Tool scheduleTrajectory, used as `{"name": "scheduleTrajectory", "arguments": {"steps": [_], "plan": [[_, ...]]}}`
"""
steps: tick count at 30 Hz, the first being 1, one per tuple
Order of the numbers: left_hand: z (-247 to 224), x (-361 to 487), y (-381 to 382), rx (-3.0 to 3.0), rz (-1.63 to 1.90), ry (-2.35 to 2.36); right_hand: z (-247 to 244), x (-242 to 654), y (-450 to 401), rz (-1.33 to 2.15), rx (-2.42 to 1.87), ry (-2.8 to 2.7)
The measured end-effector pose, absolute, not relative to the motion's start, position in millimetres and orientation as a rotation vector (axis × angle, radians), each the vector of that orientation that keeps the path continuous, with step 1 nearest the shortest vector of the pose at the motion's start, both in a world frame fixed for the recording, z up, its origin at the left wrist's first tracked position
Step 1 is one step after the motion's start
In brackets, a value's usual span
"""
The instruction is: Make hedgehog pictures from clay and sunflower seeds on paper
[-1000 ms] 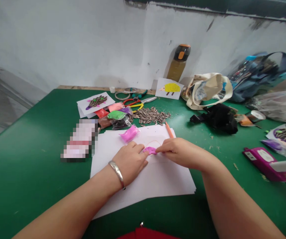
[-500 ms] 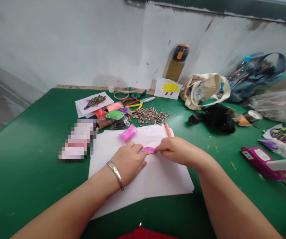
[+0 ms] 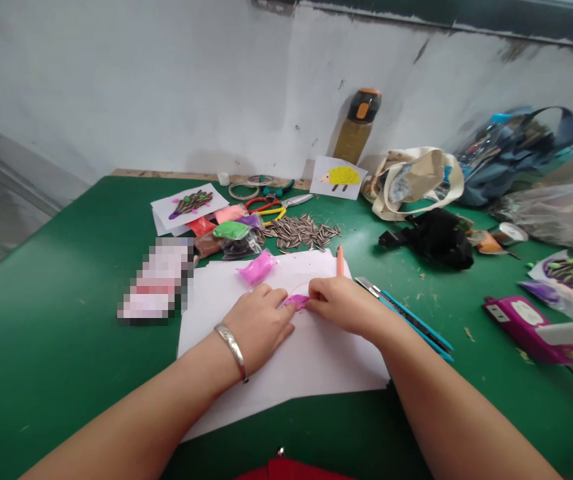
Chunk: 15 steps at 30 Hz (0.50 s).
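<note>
One thin, uneven pink clay patch (image 3: 298, 302)

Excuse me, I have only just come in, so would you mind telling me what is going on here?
Someone is working with both hands on a small piece of pink clay on white paper. The left hand lies palm down, its fingertips at the clay's left end; the right hand has its fingertips at the right end. A pink packet lies just beyond the left hand, and a pile of striped seeds lies past the paper's far edge.
</note>
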<state>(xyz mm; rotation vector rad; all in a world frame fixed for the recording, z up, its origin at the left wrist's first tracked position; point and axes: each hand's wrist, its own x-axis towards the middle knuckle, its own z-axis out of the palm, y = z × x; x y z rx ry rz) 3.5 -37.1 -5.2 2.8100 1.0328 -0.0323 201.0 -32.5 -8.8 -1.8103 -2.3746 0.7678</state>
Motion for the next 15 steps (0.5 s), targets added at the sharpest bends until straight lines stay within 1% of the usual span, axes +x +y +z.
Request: {"name": "scheduleTrajectory", "arguments": {"steps": [4, 9, 15], "plan": [[-4, 4, -37, 2.795, -0.046, 1.037, -10, 205, -30, 0.816, -1.787, -2.334], [-4, 3, -37, 2.783, -0.04, 1.029, -4, 213, -28, 0.974, -1.766, -2.28], [-4, 3, -38, 2.773, -0.038, 1.04, -6, 210, -28, 0.908, -1.81, -2.312]]}}
